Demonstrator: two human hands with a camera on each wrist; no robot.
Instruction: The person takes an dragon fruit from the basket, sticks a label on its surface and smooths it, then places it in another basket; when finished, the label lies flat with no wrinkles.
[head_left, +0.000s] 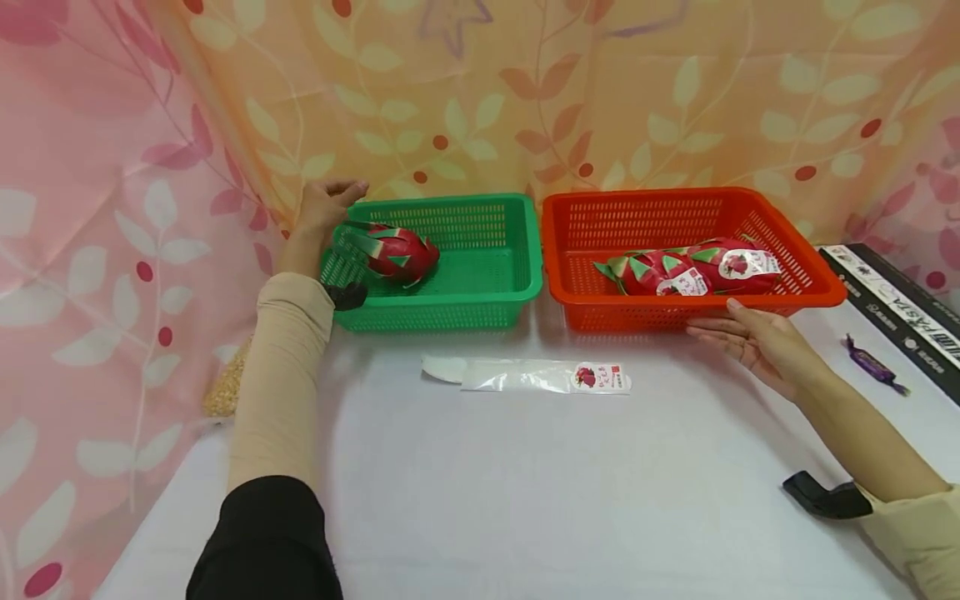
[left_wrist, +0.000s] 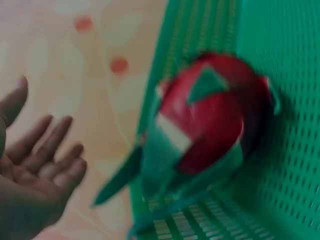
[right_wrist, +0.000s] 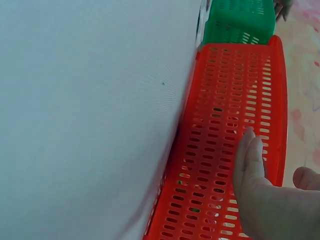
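Note:
My left hand [head_left: 327, 205] is raised at the far left corner of the green basket [head_left: 435, 310]. In the left wrist view that hand [left_wrist: 40, 175] holds nothing, its fingers loosely spread and apart from the basket wall. A red dragon fruit [head_left: 403, 255] with green scales lies at the left end of the green basket. The straight fingers of my right hand [head_left: 757, 342] rest against the front wall of the red basket [head_left: 697, 313]. Two dragon fruits, one nearer [head_left: 652, 271] and one farther right [head_left: 731, 258], lie in it with white labels.
On the white table, a white knife [head_left: 525, 375] in a clear labelled sleeve lies before the baskets. A purple wrapped candy [head_left: 876, 365] and a long black-and-white box [head_left: 900, 308] lie at right. A bag of yellowish grains [head_left: 227, 385] stands at left, partly hidden by the arm.

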